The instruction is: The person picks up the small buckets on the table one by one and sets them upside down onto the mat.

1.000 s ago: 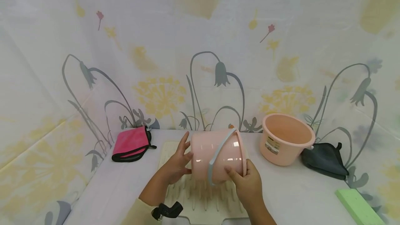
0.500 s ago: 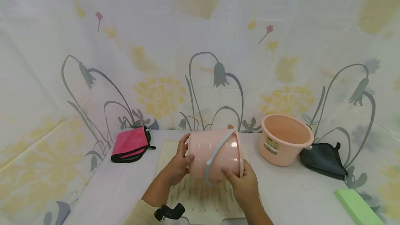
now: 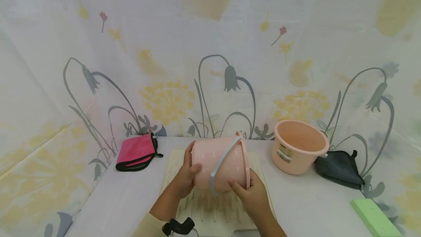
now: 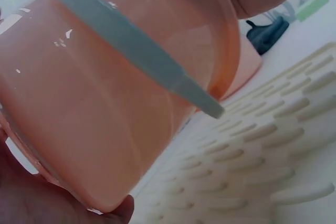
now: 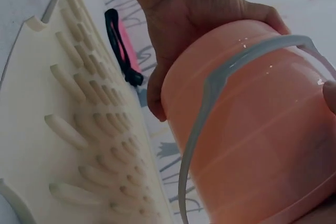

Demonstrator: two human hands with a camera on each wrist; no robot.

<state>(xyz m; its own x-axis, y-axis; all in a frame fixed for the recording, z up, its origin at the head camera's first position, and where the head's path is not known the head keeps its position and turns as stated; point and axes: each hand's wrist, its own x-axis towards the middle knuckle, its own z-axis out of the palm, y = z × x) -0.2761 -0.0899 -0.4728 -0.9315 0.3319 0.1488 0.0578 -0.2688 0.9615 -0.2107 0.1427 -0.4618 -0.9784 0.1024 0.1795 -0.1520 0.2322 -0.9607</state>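
A pink bucket [image 3: 205, 164] with a blue-grey handle [image 3: 219, 165] is held on its side above a cream pegged drying rack [image 3: 213, 217]. At the bucket's base end, my left hand [image 3: 185, 178] grips it, thumb on the near side and fingers round the bottom edge. My right hand [image 3: 254, 195] holds the rim end, its thumb on the outer wall and the other fingers out of sight behind the rim. The handle hangs slanting across the wall in the left wrist view. The inside of this bucket is hidden from the head camera.
Upright at the back right stands a peach bucket [image 3: 289, 153] with a label. Beside it lies a dark pouch [image 3: 340, 169], and nearer is a green block [image 3: 375, 215]. A folded pink cloth with black edging [image 3: 136, 153] lies at the left. A patterned curtain [image 3: 177, 46] backs the table.
Both hands have shifted a little left with the bucket, its base end tipping slightly. My left hand, earlier with fingers spread at the base, has closed round it.
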